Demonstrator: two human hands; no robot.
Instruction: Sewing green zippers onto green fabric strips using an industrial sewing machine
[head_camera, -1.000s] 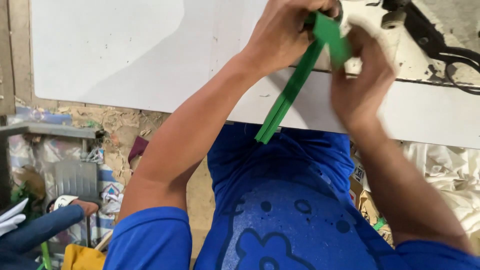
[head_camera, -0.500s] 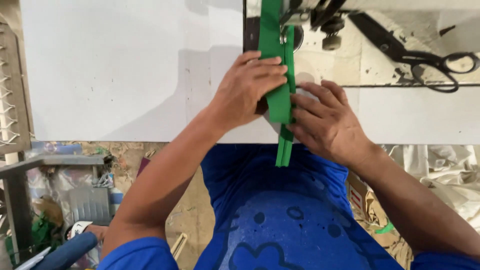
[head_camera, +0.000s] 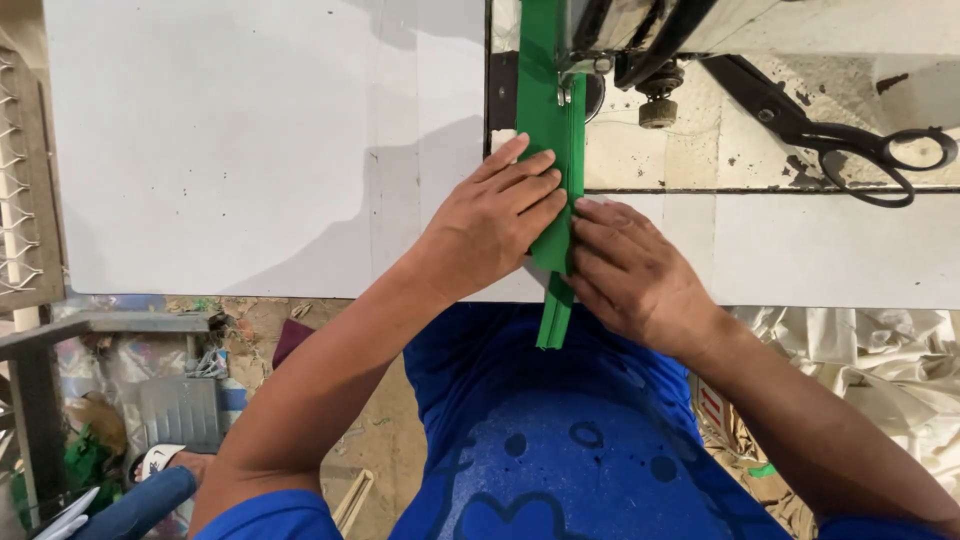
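A long folded green fabric strip lies on the white sewing table and runs up under the presser foot of the sewing machine. Its lower end hangs over the table's front edge. My left hand lies flat on the strip's left side, fingers spread and pressing it down. My right hand presses the strip from the right, fingertips at its folded edge.
Black scissors lie on the machine bed at the upper right. Pale cloth is heaped on the floor at the right. At the lower left are a metal frame, clutter and another person's foot in a sandal.
The strip, held up in the air a second ago, now lies flat under the presser foot. Both hands have come down onto it and moved closer to the table's edge.
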